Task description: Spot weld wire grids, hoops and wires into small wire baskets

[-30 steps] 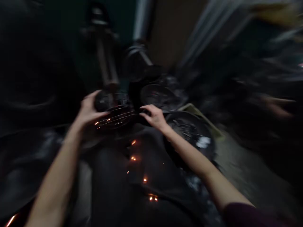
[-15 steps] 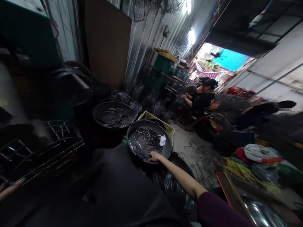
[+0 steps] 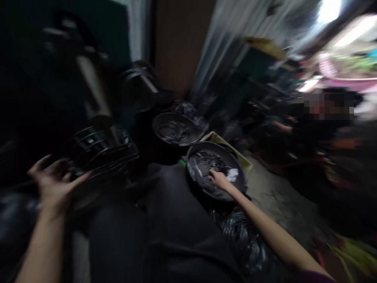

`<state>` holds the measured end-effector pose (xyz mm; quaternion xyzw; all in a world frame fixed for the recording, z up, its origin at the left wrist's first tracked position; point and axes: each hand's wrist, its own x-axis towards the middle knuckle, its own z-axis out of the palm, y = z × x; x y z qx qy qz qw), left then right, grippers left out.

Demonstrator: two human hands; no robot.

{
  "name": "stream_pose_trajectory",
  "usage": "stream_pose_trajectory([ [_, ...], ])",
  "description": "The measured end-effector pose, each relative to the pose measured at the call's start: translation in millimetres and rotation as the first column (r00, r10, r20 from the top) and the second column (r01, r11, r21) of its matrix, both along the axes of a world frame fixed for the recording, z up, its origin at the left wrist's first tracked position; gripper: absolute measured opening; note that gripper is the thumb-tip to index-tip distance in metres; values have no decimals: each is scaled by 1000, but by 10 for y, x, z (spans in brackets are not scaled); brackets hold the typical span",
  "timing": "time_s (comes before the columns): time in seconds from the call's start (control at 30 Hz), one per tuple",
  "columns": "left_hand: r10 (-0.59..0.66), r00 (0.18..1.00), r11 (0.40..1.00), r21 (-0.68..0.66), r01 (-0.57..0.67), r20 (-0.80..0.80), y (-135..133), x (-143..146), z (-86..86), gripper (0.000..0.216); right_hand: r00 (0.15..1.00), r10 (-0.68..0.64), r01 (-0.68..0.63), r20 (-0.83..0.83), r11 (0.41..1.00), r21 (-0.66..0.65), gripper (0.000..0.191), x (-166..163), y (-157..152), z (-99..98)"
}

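The right grip is moving in from the edge of the black tub and is reaching down among the thin metal rods. Its fingers are curling low, but the blur hides whether they are holding a rod, so I cannot tell. The left grip is coming back into view, open wide with its fingers spread, and it is holding nothing that I can see. It is hanging just beside a dark wire rack. The rods are lying in a messy pile inside the tub, near a white rag. The tub is sitting over a shiny black bag. Sharp rod ends could poke the fingers, and a careless pull could tip the tub.
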<state>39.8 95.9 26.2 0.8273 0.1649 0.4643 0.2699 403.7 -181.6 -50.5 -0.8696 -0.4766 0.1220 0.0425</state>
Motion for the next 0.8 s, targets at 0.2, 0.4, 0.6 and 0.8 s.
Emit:
stream_pose_trajectory([
  [0.2, 362, 909, 924, -51, -380, -205, -360, -435, -204, 87, 733, 164, 140, -661, 914, 382, 43, -735, 429, -440],
  [0.4, 442, 867, 882, -66, -467, -230, -317, -835, -724, 82, 613, 212, 97, -761, 936, 339, 51, -1306, 743, -173],
  [0.6, 274, 858, 953, 3, -303, -435, -419, -609, -632, 63, 507, 450, -367, -736, 885, 287, 36, -1825, 1470, 606],
  [0.8, 222, 853, 961, -41, -273, -472, -440, -418, -479, 62, 645, 762, -750, 57, 616, 242, 34, -1993, 1662, 523],
])
